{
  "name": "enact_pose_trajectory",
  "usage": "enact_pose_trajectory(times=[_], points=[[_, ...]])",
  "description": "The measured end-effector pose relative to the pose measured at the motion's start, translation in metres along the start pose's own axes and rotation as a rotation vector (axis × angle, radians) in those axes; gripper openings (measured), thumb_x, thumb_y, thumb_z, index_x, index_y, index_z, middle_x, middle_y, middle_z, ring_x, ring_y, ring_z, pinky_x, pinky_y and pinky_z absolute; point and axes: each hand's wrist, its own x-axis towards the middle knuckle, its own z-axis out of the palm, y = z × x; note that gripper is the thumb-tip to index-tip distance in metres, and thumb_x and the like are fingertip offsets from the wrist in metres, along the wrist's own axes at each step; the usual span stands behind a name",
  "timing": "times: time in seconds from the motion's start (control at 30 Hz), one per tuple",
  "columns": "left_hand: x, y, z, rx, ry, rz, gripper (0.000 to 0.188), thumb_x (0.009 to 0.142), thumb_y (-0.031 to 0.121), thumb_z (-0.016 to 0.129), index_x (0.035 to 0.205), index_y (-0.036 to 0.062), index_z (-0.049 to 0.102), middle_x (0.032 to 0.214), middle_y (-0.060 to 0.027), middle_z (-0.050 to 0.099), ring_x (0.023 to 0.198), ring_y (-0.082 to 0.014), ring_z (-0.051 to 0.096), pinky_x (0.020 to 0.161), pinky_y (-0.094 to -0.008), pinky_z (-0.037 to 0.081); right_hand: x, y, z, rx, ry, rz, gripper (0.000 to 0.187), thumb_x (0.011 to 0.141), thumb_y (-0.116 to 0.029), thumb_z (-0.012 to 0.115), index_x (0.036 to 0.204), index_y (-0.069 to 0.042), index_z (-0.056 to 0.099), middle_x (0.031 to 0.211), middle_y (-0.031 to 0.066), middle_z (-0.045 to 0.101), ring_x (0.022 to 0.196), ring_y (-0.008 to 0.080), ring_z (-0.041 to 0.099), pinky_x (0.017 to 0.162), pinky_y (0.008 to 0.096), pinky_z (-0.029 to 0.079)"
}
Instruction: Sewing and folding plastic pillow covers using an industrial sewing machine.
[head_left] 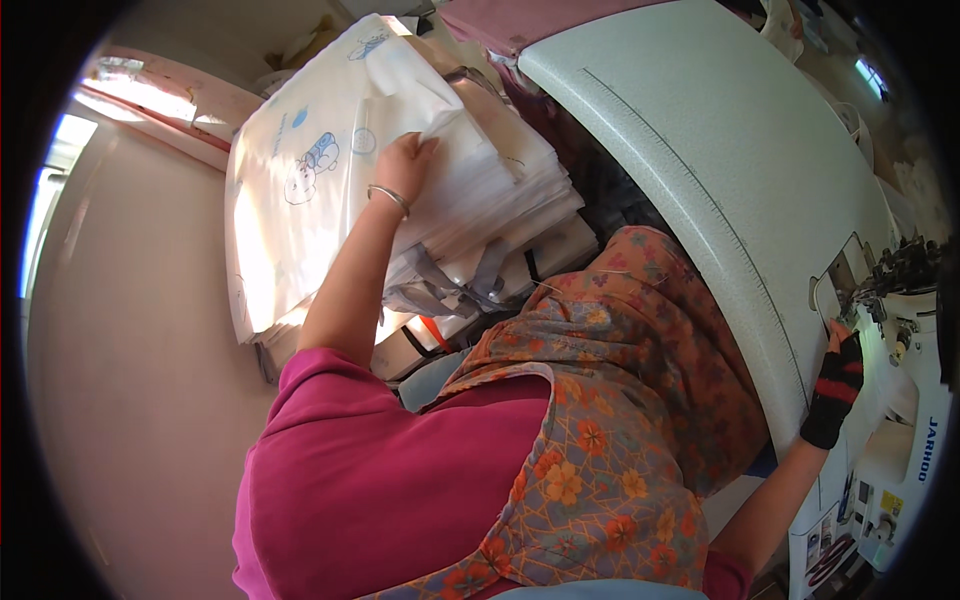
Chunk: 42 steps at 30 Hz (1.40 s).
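Observation:
To the left, my bare left hand (405,165), with a silver bangle at the wrist, is closed on the top white sheet (445,95) of a large stack. The sheet is thin and slightly see-through, printed with blue cartoon animals, and part of it is folded over. Across the pale sewing table (660,110), my right hand (838,385) wears a black and red fingerless glove. It rests flat beside the sewing machine's metal plate (828,290), fingers stretched toward the needle area, and no object shows in it.
The sewing machine (900,440) stands at the far right. Red-handled scissors (830,560) lie at the lower right. Grey straps (470,285) hang below the stack, between it and my floral apron (600,420). A pale wall panel (150,330) borders the left side.

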Motion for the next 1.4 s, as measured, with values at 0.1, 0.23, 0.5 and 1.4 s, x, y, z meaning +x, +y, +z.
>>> enact_pose_trajectory(times=[0.1,0.23,0.5,1.4], points=[[0.022,-0.013,-0.041,-0.803,-0.040,-0.265,0.025,0.087,0.022,0.065,0.099,-0.0005,0.064,0.088,-0.0049,0.066,0.076,-0.0128,0.060,0.068,-0.0254,0.048,-0.001,-0.005,-0.001,-0.019,0.003,-0.013,0.018,0.090,-0.006,0.054,0.104,-0.008,0.065,0.101,0.0102,0.065,0.096,0.0241,0.061,0.086,0.0325,0.047],[0.062,-0.002,-0.121,-0.990,-0.008,-0.187,0.029,0.090,0.021,0.061,0.108,-0.0016,0.060,0.098,-0.0069,0.066,0.086,-0.0158,0.063,0.078,-0.0287,0.050,-0.003,-0.011,-0.002,0.003,0.017,-0.035,0.018,0.090,-0.007,0.054,0.104,-0.008,0.065,0.102,0.0110,0.065,0.097,0.0253,0.061,0.087,0.0332,0.047],[0.139,0.107,-0.110,-0.142,-0.040,0.181,0.032,0.090,0.030,0.058,0.101,0.0012,0.066,0.085,-0.0081,0.066,0.080,-0.0127,0.060,0.075,-0.0283,0.048,-0.006,-0.081,-0.014,0.155,0.110,-0.087,0.018,0.088,-0.003,0.056,0.102,-0.007,0.065,0.105,0.0114,0.066,0.097,0.0239,0.062,0.086,0.0334,0.048],[0.101,0.491,0.263,0.055,-0.375,1.122,0.024,0.091,0.028,0.052,0.107,0.0144,0.062,0.115,-0.0057,0.059,0.109,-0.0270,0.054,0.094,-0.0383,0.043,-0.066,-0.182,0.092,1.204,-0.456,0.373,0.044,0.081,-0.020,0.068,0.121,-0.006,0.054,0.116,0.0110,0.059,0.109,0.0226,0.055,0.093,0.0347,0.044]])
